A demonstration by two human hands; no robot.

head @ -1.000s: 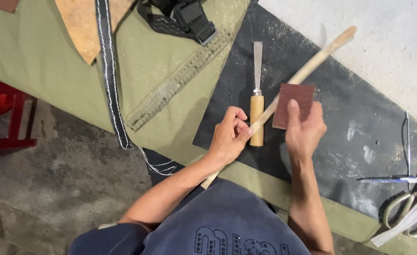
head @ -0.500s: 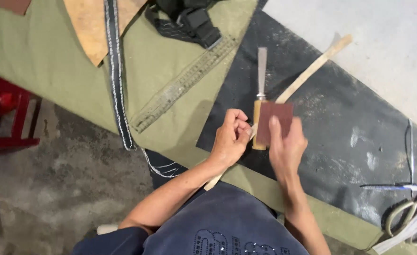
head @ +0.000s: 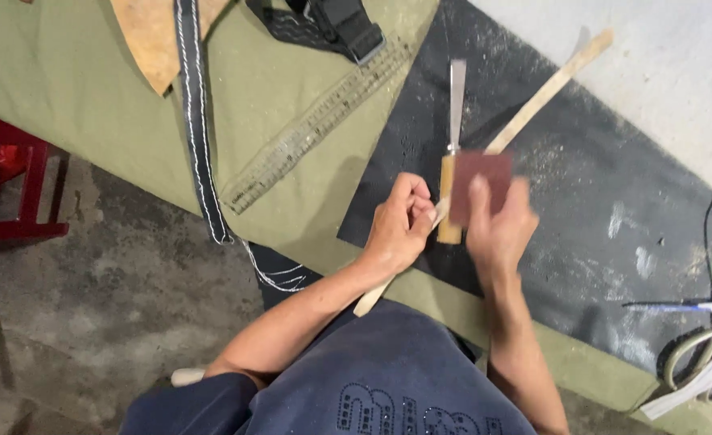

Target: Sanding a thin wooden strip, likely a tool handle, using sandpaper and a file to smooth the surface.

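Wooden strip [head: 533,105] runs long and pale across the black mat [head: 614,209] on the worktop, its near end pinched in the curled fingers [head: 417,201] of the left hand [head: 400,225], the far end well beyond them. Right hand [head: 497,229] has its fingers pressed flat behind a reddish-brown sandpaper sheet [head: 482,176], blurry mid-stroke right over the strip, so I'd keep that left grip tight and stroke along the length with even pressure. Chisel [head: 453,153] with a wood handle lies just beside the left fingertips.

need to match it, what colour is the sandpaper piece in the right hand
Reddish brown sandpaper piece, clearest in the head view.
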